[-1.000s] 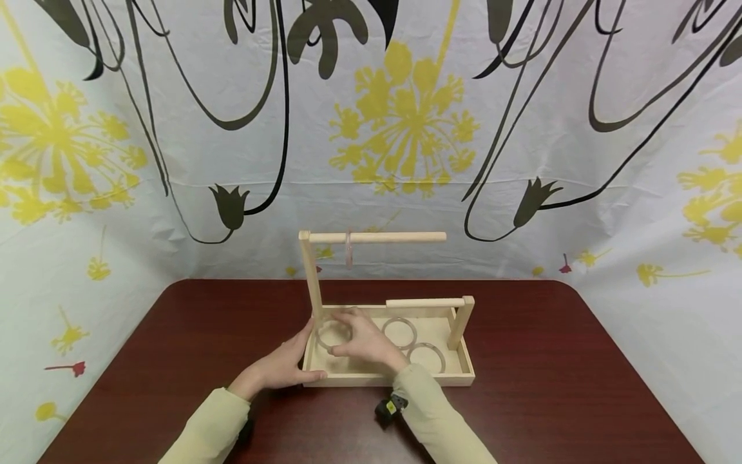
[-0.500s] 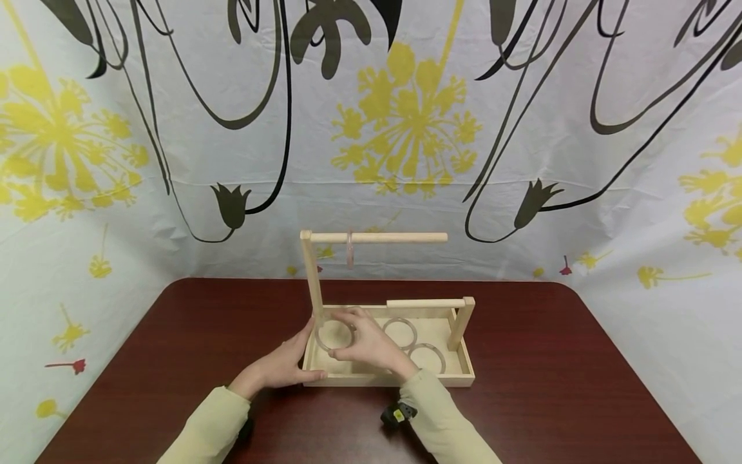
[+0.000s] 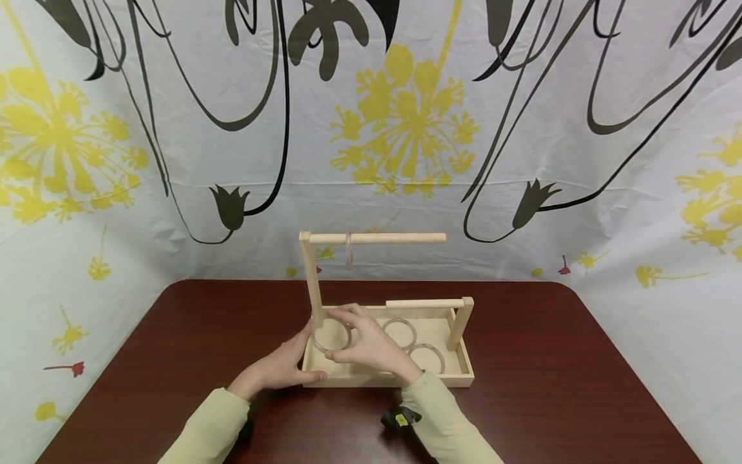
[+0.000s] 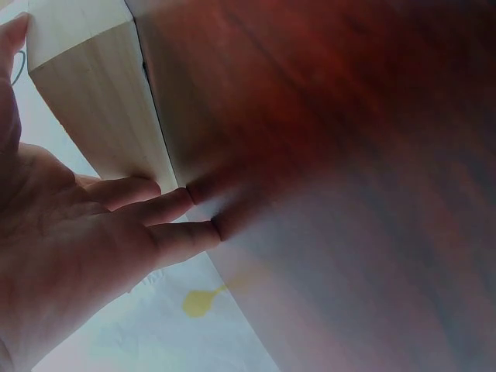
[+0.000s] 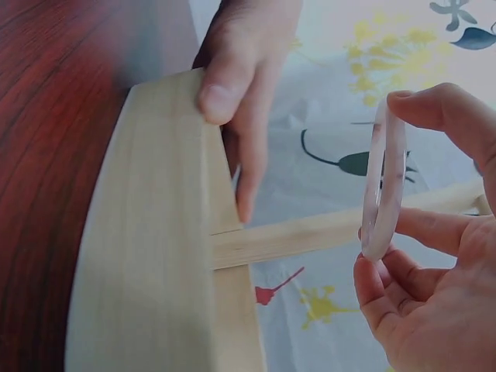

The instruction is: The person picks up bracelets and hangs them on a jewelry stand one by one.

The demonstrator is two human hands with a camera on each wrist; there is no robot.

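Observation:
My right hand (image 3: 371, 341) pinches a clear, pinkish bangle (image 5: 385, 178) between thumb and fingertips. In the right wrist view the bangle stands on edge, raised above the tray's rim. From the head it shows as a ring beside the foot of the tall post (image 3: 312, 277). My left hand (image 3: 281, 366) rests against the left end of the pale wooden tray (image 3: 388, 381), thumb on the front rim. In the left wrist view its fingers (image 4: 184, 242) reach along the tray's end wall. Two more bangles, one (image 3: 400, 319) behind the other (image 3: 428, 346), lie in the tray.
A bangle (image 3: 349, 251) hangs on the upper wooden bar (image 3: 394, 238). A lower bar (image 3: 426, 303) juts left from a short post (image 3: 460, 323) at the tray's right end. Dark red tabletop (image 3: 533, 386) surrounds the tray, with a patterned cloth (image 3: 371, 161) behind.
The bangle in my right hand shifts slightly and shows more clearly between the fingers. My right wrist has moved a little to the right. My left hand stays put on the tray.

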